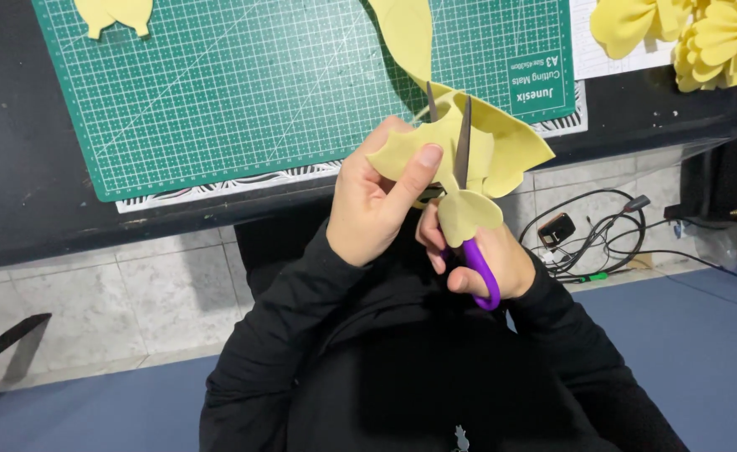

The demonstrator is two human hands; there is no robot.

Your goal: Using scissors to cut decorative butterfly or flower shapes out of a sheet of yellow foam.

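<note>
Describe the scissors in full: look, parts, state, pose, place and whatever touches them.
The scissors have dark metal blades and a purple plastic handle loop. The blades point up and away from the person, parted in a narrow V around a pale yellow foam sheet, which hides the pivot. The right hand grips the handle from below; the left hand pinches the foam beside the blades. All is held in the air before the edge of a green cutting mat.

Matt yellow foam sheet (477, 151); scissors (467, 192) with glossy purple plastic handles.
</note>
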